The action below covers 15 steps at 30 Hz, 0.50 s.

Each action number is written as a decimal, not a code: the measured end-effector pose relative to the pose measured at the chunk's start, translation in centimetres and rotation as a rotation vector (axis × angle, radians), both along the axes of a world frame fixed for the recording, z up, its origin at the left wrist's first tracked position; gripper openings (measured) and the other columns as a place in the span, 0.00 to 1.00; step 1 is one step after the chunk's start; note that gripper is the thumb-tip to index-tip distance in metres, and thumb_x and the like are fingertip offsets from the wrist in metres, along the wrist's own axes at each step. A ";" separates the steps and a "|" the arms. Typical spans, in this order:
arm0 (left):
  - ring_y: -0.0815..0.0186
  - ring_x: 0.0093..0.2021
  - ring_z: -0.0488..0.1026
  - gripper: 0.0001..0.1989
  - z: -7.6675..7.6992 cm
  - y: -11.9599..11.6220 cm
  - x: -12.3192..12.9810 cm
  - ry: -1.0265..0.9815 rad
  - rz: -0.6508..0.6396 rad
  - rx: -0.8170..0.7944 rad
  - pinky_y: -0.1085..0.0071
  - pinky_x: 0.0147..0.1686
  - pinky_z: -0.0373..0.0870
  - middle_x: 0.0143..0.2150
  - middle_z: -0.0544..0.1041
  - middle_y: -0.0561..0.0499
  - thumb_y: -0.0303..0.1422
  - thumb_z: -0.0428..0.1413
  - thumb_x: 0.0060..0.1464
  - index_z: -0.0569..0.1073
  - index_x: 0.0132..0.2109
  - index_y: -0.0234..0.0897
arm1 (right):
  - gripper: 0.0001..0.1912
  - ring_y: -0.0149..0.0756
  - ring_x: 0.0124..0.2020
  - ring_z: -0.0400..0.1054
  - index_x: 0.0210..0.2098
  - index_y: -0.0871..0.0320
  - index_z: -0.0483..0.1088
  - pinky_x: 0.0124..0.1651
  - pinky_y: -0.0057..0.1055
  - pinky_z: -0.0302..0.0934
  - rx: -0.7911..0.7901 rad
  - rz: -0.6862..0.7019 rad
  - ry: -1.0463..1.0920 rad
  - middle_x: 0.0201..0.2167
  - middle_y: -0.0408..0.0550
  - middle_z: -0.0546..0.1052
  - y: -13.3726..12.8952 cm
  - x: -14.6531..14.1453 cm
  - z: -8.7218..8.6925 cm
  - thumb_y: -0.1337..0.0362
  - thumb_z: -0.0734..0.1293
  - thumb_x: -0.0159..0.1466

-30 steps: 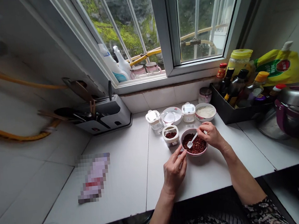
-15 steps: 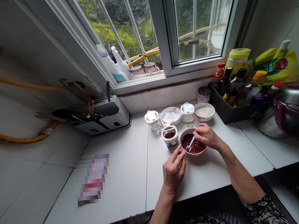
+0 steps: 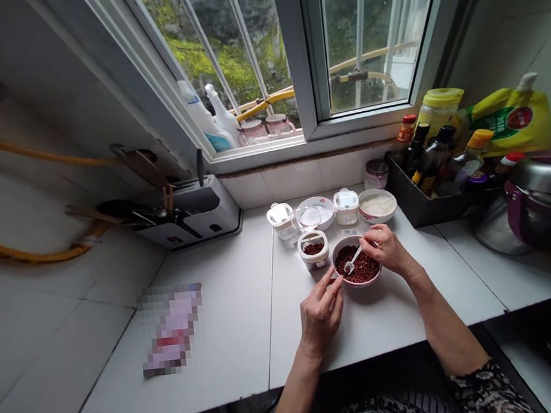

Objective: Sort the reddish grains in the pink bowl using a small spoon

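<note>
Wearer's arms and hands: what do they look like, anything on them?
Left hand and right hand are bare, ungloved; forearms uncovered. A black sleeve with a pale pattern ends near the right elbow; no left sleeve shows.

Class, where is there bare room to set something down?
White tiled countertop lies bare between the pixelated purplish item and left hand, and between the right hand and silver pot. Crowded: behind the round pink bowl of red grains, among clear white-lidded containers.

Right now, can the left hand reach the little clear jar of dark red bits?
Probably yes: only white countertop lies between the left hand and the jar, though that hand touches the round pinkish bowl.
</note>
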<state>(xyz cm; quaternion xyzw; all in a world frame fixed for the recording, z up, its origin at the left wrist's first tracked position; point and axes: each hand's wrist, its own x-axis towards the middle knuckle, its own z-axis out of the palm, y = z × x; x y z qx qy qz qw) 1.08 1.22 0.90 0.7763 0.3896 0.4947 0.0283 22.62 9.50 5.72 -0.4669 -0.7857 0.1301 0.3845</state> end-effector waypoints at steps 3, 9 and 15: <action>0.59 0.54 0.79 0.16 0.0 0.0 0.0 -0.001 -0.001 0.003 0.65 0.52 0.79 0.57 0.77 0.38 0.22 0.54 0.63 0.76 0.55 0.36 | 0.21 0.28 0.19 0.52 0.19 0.55 0.54 0.55 0.37 0.57 0.014 -0.008 0.000 0.15 0.35 0.61 0.0 -0.1 -0.1 0.59 0.59 0.68; 0.59 0.54 0.79 0.17 0.1 0.0 0.0 0.002 -0.001 0.000 0.65 0.52 0.79 0.57 0.77 0.38 0.23 0.53 0.63 0.75 0.56 0.37 | 0.21 0.28 0.19 0.53 0.18 0.55 0.54 0.55 0.38 0.58 0.001 -0.015 0.012 0.14 0.35 0.61 0.0 -0.2 0.0 0.59 0.59 0.67; 0.58 0.53 0.79 0.18 0.0 0.0 0.0 0.004 -0.001 0.002 0.64 0.51 0.79 0.58 0.77 0.39 0.23 0.53 0.63 0.75 0.57 0.39 | 0.20 0.34 0.26 0.65 0.17 0.54 0.57 0.50 0.36 0.61 -0.028 -0.033 0.037 0.15 0.40 0.66 0.0 -0.1 0.3 0.59 0.60 0.66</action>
